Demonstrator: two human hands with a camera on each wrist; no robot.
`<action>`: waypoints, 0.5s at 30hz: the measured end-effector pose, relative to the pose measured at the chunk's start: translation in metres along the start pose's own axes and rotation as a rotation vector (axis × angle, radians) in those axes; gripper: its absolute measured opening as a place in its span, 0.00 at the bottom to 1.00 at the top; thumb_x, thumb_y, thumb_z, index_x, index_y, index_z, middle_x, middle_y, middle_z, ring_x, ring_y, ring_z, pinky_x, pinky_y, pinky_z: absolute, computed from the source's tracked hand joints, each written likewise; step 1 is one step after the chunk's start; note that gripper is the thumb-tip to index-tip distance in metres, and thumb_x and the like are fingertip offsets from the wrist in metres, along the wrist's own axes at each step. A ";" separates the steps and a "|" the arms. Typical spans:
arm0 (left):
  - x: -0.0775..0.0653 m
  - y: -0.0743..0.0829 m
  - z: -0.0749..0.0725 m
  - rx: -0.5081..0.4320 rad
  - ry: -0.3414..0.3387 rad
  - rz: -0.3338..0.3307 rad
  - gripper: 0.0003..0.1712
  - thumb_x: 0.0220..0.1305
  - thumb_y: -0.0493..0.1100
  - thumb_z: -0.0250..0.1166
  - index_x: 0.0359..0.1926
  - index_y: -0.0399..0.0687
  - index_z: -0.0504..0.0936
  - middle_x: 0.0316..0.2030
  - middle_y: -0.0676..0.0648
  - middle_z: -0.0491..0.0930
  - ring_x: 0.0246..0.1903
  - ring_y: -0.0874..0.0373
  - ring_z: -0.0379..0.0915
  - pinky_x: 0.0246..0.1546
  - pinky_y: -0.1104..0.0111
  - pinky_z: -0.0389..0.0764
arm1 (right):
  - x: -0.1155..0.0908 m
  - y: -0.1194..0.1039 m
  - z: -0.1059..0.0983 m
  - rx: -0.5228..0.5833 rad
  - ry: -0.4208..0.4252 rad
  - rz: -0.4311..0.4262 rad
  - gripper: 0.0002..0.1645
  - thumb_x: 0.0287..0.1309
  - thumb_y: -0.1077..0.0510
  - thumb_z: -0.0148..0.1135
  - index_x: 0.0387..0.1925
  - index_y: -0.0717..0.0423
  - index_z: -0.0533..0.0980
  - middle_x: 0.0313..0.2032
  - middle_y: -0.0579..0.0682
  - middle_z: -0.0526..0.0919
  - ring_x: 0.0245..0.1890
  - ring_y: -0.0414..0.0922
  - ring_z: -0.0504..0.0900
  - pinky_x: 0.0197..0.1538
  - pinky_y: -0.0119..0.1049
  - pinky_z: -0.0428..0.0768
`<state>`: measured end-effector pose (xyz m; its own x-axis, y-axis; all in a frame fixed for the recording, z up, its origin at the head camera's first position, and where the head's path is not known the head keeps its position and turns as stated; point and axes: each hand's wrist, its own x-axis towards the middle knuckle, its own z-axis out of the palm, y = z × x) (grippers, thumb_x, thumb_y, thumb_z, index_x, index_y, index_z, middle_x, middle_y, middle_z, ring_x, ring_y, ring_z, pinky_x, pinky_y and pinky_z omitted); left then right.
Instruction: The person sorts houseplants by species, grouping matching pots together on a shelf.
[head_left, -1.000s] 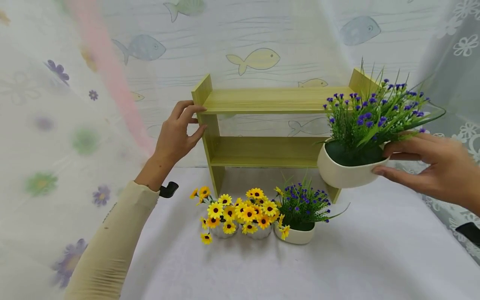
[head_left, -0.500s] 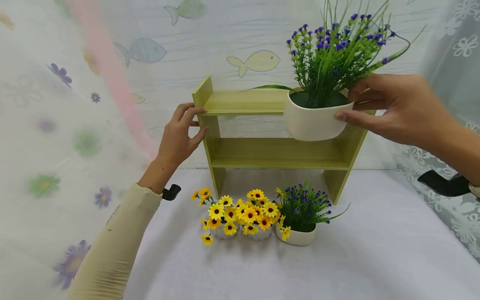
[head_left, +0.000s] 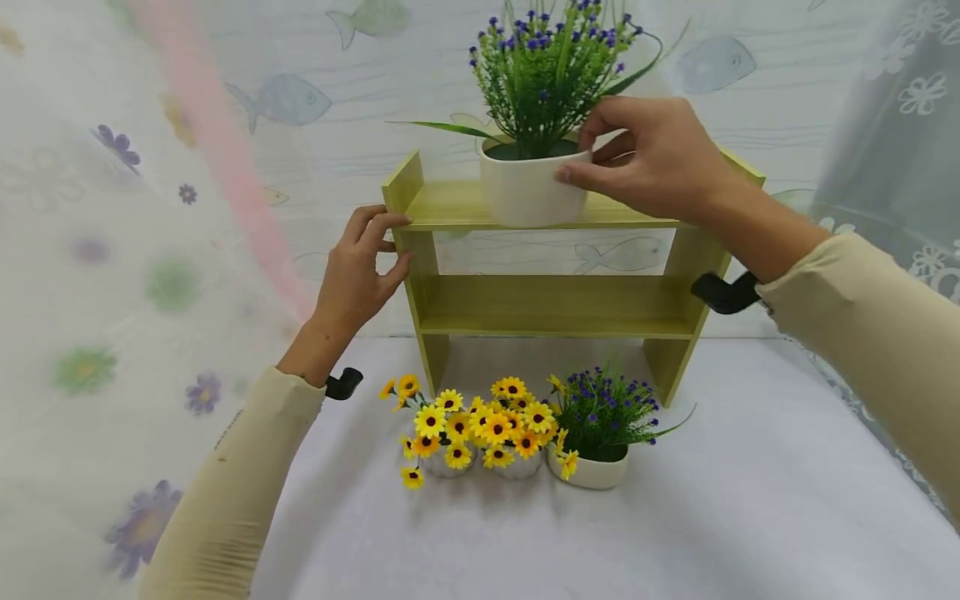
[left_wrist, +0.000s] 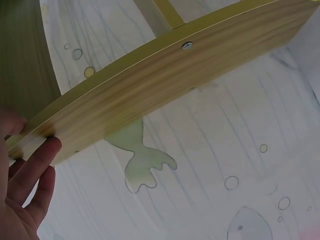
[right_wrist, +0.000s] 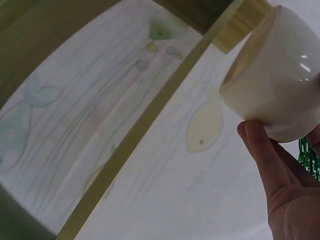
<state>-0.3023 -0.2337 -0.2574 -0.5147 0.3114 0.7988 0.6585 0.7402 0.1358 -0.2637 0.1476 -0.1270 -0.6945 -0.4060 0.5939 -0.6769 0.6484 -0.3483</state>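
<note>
My right hand [head_left: 663, 158] pinches the rim of a white flowerpot [head_left: 528, 193] holding artificial purple flowers [head_left: 551, 71] and grass. In the head view the pot is upright, level with the top board of a wooden shelf [head_left: 555, 310]. The right wrist view catches the pot's underside [right_wrist: 250, 55], with a gap between it and the shelf's edge. With thumb and fingers on either side, my left hand [head_left: 352, 267] grips the shelf's left side panel [left_wrist: 150, 80] near the top.
On the white cloth before the shelf stand two pots of yellow daisies [head_left: 448, 425], [head_left: 512, 421] and a second white pot of purple flowers [head_left: 592, 473]. A fish-patterned curtain [head_left: 292, 100] hangs behind.
My right hand has carried the purple-flower pot leftward and up, from the shelf's right side to above its top board. The left hand stays on the side panel.
</note>
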 end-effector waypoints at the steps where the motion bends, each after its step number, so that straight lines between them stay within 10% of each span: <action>1: 0.000 -0.001 -0.001 0.005 0.002 0.000 0.25 0.70 0.36 0.70 0.65 0.44 0.76 0.64 0.37 0.72 0.43 0.44 0.90 0.43 0.51 0.90 | 0.007 -0.003 0.005 0.022 -0.007 0.004 0.21 0.66 0.44 0.73 0.47 0.55 0.80 0.55 0.49 0.85 0.53 0.51 0.90 0.44 0.26 0.78; 15: 0.000 0.001 0.003 0.012 -0.012 -0.045 0.24 0.71 0.37 0.69 0.65 0.46 0.76 0.65 0.39 0.72 0.45 0.45 0.89 0.43 0.51 0.90 | 0.070 -0.014 0.060 0.077 -0.048 0.156 0.23 0.66 0.41 0.72 0.45 0.54 0.77 0.63 0.51 0.82 0.61 0.49 0.83 0.59 0.45 0.80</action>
<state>-0.3035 -0.2314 -0.2593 -0.5501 0.2846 0.7851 0.6282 0.7605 0.1645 -0.3174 0.0712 -0.1242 -0.8021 -0.3362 0.4937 -0.5757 0.6551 -0.4893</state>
